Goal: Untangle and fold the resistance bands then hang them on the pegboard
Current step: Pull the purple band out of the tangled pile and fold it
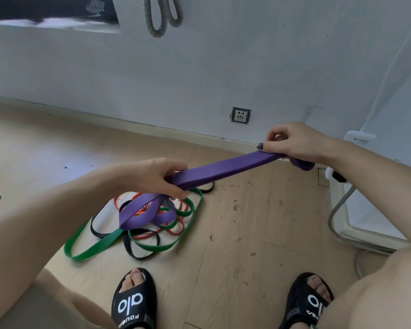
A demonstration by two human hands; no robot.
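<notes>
Purple band (223, 168) is stretched in the air between both hands, doubled into flat layers, running from lower left up to the right. My left hand (156, 175) grips it with fingers (173, 192) curled round the layers; below that hand the rest of the band hangs in a loose loop onto the pile. My right hand (292, 142) pinches the far end, thumb pressed on top, a short folded bit sticking out past it to the right. On the wood floor (235, 245), left of centre, I see the tangle: green band (93, 249), black band (131, 249) and orange band (176, 231) looped through each other. Near edge shows two black slides (134, 302). Far side, a white wall (199, 74) with a socket (240, 115), and grey loops (163, 16) hanging at the top.
</notes>
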